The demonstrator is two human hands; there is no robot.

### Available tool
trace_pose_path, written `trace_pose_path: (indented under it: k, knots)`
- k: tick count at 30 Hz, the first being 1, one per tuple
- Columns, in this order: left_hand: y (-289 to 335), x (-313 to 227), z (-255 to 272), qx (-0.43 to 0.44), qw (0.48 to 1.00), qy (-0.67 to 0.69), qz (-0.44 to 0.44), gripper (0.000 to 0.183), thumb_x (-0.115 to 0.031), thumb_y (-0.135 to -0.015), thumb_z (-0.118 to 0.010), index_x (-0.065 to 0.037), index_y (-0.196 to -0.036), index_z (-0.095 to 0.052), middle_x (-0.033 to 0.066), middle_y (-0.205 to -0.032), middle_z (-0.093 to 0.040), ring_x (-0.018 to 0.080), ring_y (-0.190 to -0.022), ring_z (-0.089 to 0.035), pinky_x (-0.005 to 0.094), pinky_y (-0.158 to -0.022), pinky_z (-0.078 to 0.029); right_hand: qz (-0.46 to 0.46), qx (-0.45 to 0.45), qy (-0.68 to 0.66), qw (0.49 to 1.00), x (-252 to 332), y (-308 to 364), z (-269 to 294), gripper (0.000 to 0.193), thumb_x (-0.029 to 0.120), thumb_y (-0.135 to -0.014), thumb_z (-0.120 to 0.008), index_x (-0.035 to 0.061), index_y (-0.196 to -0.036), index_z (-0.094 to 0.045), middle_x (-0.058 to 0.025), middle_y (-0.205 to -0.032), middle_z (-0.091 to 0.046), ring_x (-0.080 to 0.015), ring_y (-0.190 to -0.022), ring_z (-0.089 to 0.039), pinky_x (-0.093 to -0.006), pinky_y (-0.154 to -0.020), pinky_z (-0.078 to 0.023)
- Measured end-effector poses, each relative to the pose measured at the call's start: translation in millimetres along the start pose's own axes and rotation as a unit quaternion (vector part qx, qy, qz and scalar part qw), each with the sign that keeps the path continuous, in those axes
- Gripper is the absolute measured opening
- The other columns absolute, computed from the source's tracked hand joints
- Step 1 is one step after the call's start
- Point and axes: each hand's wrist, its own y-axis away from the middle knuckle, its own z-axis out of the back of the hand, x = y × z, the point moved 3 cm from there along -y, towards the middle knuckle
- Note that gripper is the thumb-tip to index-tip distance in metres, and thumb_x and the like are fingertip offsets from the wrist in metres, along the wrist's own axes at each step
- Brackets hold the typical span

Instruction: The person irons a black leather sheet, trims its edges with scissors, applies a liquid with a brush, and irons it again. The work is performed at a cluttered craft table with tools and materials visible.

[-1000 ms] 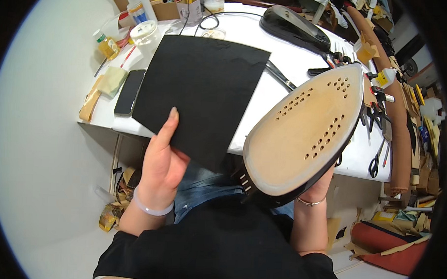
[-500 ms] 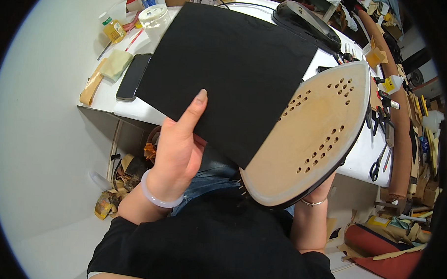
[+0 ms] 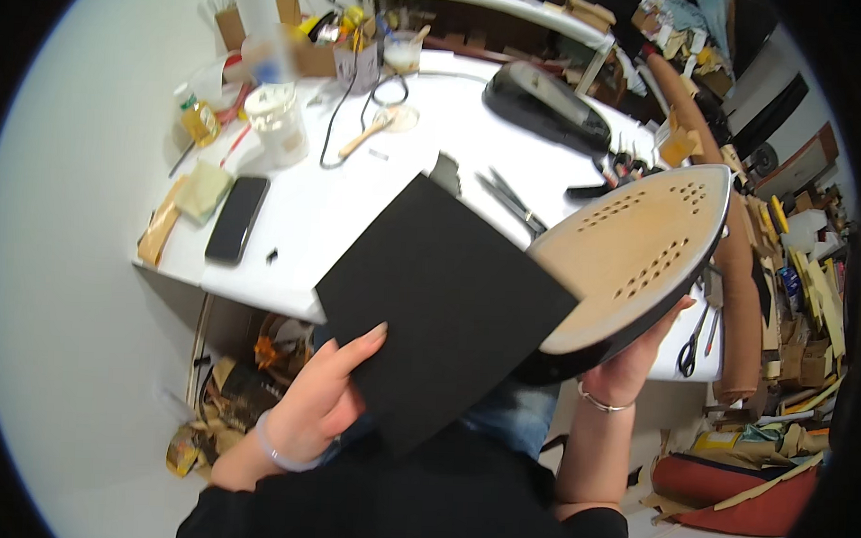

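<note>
My left hand pinches the lower left edge of a flat black sheet, thumb on top and the other fingers beneath. Whether the sheet is leather or card I cannot tell. In my right hand is a clothes iron, turned so its tan soleplate with rows of steam holes faces up. The iron's handle and most of my right fingers are hidden under its body. The sheet's right corner overlaps the iron's near left edge; whether they touch I cannot tell.
On the white table lie a phone, a white tub, a yellow bottle and a wooden-handled tool. A black machine stands at the back. Scissors and a brown roll line the right edge.
The black sheet has turned and come down nearer my body, uncovering the middle of the table. The iron has shifted slightly right, and the view has tilted up toward the table's back.
</note>
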Motion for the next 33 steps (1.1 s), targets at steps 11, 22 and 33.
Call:
trace_pose_path:
  k: [11,22,33]
  knots:
    - [-2.3,-70.3,43.4,-0.12,0.943,-0.054,-0.305,0.051,-0.007,-0.1,-0.059,-0.001,-0.147,-0.041,0.0133,-0.142,-0.054,0.0275,-0.128,-0.055,0.0438,-0.108,-0.047,0.332,0.12,0.464,0.812,33.7,-271.6,-116.7,0.033,0.027,-0.092,-0.076,0.0021,-0.104,-0.059,0.0033,-0.075,-0.05,-0.0087,-0.067,-0.043,-0.0239,-0.061,-0.038]
    - [-51.5,-91.1,47.0,-0.167,0.958,-0.009,-0.233,0.049,-0.013,-0.103,-0.056,-0.003,-0.148,-0.039,0.0117,-0.143,-0.053,0.0258,-0.129,-0.055,0.0428,-0.107,-0.048,0.21,0.227,0.642,0.702,-64.2,-463.3,-118.1,0.043,0.028,-0.088,-0.079,-0.0038,-0.113,-0.062,-0.0048,-0.088,-0.056,-0.0155,-0.079,-0.05,-0.0295,-0.073,-0.044]
    - [-56.6,-80.3,48.7,-0.198,0.954,-0.046,-0.221,0.052,-0.014,-0.102,-0.057,-0.004,-0.149,-0.038,0.0122,-0.145,-0.05,0.0257,-0.131,-0.053,0.0434,-0.108,-0.047,0.103,0.26,0.689,0.668,-50.9,-467.8,-101.4,0.046,0.036,-0.088,-0.078,-0.0014,-0.111,-0.065,0.0002,-0.083,-0.058,-0.0099,-0.077,-0.05,-0.0254,-0.071,-0.043]
